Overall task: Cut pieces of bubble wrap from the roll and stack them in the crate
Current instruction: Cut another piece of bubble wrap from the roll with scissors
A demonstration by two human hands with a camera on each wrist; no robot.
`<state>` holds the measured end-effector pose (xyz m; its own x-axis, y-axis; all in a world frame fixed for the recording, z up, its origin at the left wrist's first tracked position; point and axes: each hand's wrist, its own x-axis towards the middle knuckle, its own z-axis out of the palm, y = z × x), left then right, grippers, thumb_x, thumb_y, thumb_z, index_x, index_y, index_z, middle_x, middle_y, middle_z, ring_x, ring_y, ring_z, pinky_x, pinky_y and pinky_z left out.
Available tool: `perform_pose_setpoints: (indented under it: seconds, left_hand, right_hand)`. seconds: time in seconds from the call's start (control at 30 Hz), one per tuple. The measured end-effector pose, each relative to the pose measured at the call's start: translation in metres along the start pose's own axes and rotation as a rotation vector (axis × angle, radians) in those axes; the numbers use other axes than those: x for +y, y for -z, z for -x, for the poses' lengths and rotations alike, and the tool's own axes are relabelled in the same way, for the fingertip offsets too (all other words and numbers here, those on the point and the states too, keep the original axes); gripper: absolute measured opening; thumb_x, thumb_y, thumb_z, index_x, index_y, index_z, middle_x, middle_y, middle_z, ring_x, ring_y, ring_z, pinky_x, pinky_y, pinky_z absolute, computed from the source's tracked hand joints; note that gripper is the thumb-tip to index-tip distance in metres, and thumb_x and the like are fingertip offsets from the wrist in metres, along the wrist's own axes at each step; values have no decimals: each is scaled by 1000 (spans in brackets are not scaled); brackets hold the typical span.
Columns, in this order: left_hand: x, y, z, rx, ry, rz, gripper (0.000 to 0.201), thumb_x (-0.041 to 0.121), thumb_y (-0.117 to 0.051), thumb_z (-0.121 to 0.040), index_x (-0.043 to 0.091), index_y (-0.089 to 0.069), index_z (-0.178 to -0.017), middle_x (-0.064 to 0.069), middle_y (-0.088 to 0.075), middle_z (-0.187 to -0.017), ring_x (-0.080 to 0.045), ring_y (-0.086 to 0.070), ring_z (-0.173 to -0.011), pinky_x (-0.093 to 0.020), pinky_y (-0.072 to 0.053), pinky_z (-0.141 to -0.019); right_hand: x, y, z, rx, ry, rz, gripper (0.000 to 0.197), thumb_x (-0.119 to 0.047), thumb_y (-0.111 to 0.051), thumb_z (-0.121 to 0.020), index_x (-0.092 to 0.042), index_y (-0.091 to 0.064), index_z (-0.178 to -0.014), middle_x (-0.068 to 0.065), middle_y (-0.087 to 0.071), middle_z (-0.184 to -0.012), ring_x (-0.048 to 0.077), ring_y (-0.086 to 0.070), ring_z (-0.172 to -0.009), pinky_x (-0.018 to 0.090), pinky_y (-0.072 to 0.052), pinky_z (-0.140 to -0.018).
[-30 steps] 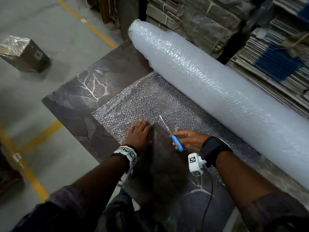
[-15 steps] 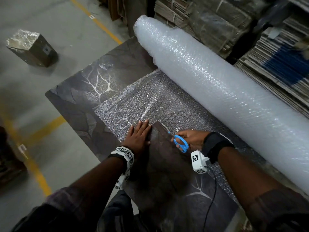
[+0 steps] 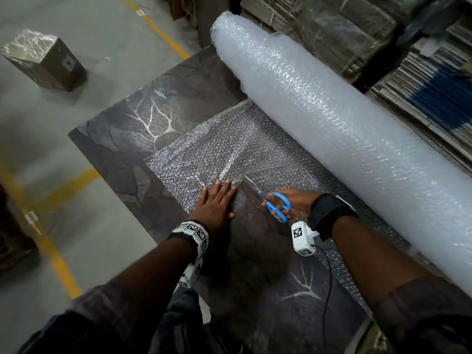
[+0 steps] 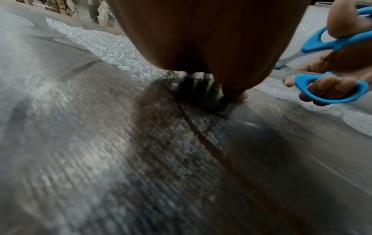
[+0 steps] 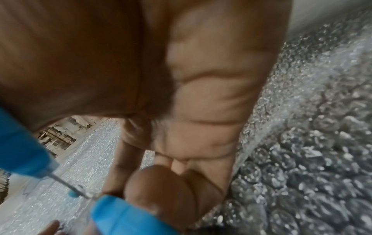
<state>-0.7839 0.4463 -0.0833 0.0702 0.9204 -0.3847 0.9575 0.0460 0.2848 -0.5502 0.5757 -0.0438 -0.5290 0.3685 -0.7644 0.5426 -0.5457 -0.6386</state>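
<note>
A big roll of bubble wrap [image 3: 332, 118] lies slantwise across the dark patterned table [image 3: 158, 103]. An unrolled sheet of bubble wrap [image 3: 224, 152] spreads flat from it toward me. My left hand [image 3: 217, 203] lies flat with straight fingers on the sheet's near edge, just left of the cut line. My right hand [image 3: 293, 204] grips blue-handled scissors [image 3: 277, 204], fingers through the loops [image 4: 330, 89]; the blades [image 3: 251, 183] point away into the sheet beside the left fingertips. No crate is in view.
A foil-wrapped brown box [image 3: 46, 62] stands on the grey floor at far left, beside yellow floor lines [image 3: 61, 185]. Stacks of flattened cardboard [image 3: 434, 80] rise behind the roll at right. A cable [image 3: 328, 290] hangs from my right wrist.
The scissors have gone from nearly shut, pointing up, to lying lower with handles spread at the sheet's edge. My left hand slid slightly forward along the cut; the sheet puckered a little.
</note>
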Motion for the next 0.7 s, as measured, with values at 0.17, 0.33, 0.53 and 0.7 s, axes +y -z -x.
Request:
perform_pose_setpoints:
  seconds: [0.17,0.33,0.53,0.7]
  left_hand:
    - [1,1,2,6,-10,23,80,42,-47,-96,24,3,-156,6,17,-161,-16,23,-145,-49,10,-118]
    - [1,1,3,12,-4,3,81,44,-44,-97,22,7,-156,7,18,-161,-14,25,-143,-49,10,-119]
    - [1,0,4,9,2,-4,81,45,-44,-96,22,6,-155,6,16,-162,-19,17,-148,-51,6,-120]
    - [2,0,4,7,4,0,80,45,-42,-97,23,9,-155,7,18,-161,-18,19,-148,-49,9,-119]
  right_hand:
    - [-3,1,-12,15,40,99,110,-83,-77,-40,-1,-65,-111,5,-62,-70,13,-56,-55,20,-38,-41]
    - [1,6,-15,31,59,137,104,-84,-74,-46,-4,-66,-111,8,-63,-73,15,-54,-56,21,-36,-45]
    - [-9,2,-16,28,48,219,95,-88,-69,-47,-13,-69,-105,5,-68,-76,19,-61,-65,25,-40,-51]
    - [-10,1,-23,38,33,215,88,-85,-72,-51,-12,-72,-100,10,-66,-77,30,-60,-72,31,-38,-59]
